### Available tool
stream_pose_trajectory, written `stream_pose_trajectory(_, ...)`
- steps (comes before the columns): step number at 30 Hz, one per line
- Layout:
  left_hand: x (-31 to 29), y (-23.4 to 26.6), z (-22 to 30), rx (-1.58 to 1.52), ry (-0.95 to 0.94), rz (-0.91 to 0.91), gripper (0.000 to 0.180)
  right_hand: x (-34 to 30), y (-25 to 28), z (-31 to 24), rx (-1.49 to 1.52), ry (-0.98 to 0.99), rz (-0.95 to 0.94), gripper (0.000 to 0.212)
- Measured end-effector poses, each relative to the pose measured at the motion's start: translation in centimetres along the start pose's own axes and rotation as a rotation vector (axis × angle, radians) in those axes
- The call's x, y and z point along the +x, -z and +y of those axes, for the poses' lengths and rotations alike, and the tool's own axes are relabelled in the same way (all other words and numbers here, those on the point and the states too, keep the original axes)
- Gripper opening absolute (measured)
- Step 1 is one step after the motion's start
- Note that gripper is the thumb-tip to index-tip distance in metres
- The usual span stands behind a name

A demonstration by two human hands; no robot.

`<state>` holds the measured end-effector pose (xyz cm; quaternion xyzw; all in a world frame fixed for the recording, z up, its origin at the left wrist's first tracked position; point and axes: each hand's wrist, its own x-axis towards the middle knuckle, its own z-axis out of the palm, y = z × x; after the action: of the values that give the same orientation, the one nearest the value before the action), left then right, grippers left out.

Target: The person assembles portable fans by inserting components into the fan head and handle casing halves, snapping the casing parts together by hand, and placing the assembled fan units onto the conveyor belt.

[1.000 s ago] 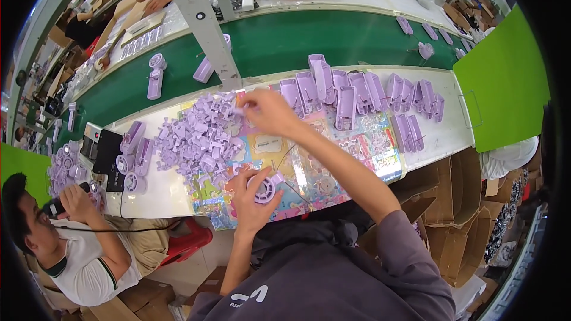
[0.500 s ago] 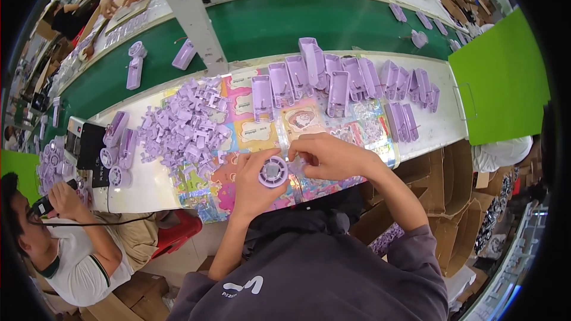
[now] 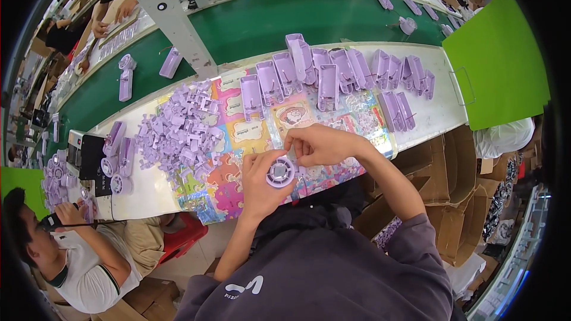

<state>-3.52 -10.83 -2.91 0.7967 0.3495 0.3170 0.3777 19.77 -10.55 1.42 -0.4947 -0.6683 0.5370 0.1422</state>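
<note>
My left hand (image 3: 256, 189) is wrapped round a round lilac plastic housing (image 3: 280, 172) with spokes and a pale centre. Just to its right, a lilac part (image 3: 300, 170) shows partly below my right hand (image 3: 324, 144). The fingers of that hand are bent together in a pinch at the housing's upper right; whatever is between them is hidden. Beyond my hands stand several open lilac plastic casings (image 3: 328, 86), some with thin wires. A heap of small lilac plastic brackets (image 3: 181, 131) lies to the left.
Colourful printed sheets (image 3: 247, 131) cover the white table. Behind runs a green conveyor belt (image 3: 256, 24) with a pale metal post (image 3: 172, 18) before it. A green panel (image 3: 499, 65) stands right, above cardboard boxes (image 3: 455, 193). At left, a co-worker (image 3: 89, 261) holds a dark tool.
The view has shifted slightly, so the table things appear further left. My hands stay at the housing, the right still pinched beside it. The co-worker's hand and dark tool have moved a little.
</note>
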Motion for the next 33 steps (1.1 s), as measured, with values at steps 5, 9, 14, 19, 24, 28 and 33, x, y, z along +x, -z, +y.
stream_pose_trajectory(5,-0.1,-0.7,0.2,-0.054,0.072,0.137,0.057,-0.8,-1.4,-0.1,-0.118,0.123,0.286,0.033)
stream_pose_trajectory(9,0.1,-1.0,0.3,-0.013,0.017,0.203,0.061,-1.3,-2.8,-0.4,-0.100,0.173,0.558,0.033)
stream_pose_trajectory(14,0.3,-1.5,0.5,-0.038,0.002,0.318,0.064,-1.6,-5.4,-0.8,-0.128,0.077,0.818,0.024)
stream_pose_trajectory(19,0.6,-2.0,1.0,0.175,-0.187,0.396,0.066,-1.6,-5.8,0.2,0.352,0.032,0.620,0.021)
stream_pose_trajectory(24,0.7,-1.9,1.1,-0.273,-0.051,0.216,0.050,-1.7,-6.3,1.2,0.345,0.055,0.703,0.027)
stream_pose_trajectory(28,1.1,-2.1,-1.1,-0.561,0.145,0.104,0.025,-1.6,-6.8,-0.3,0.027,0.099,0.783,0.029)
stream_pose_trajectory(33,1.9,-1.3,-1.7,-0.482,0.131,0.078,0.019,-1.1,-7.2,0.0,0.124,0.133,0.786,0.031)
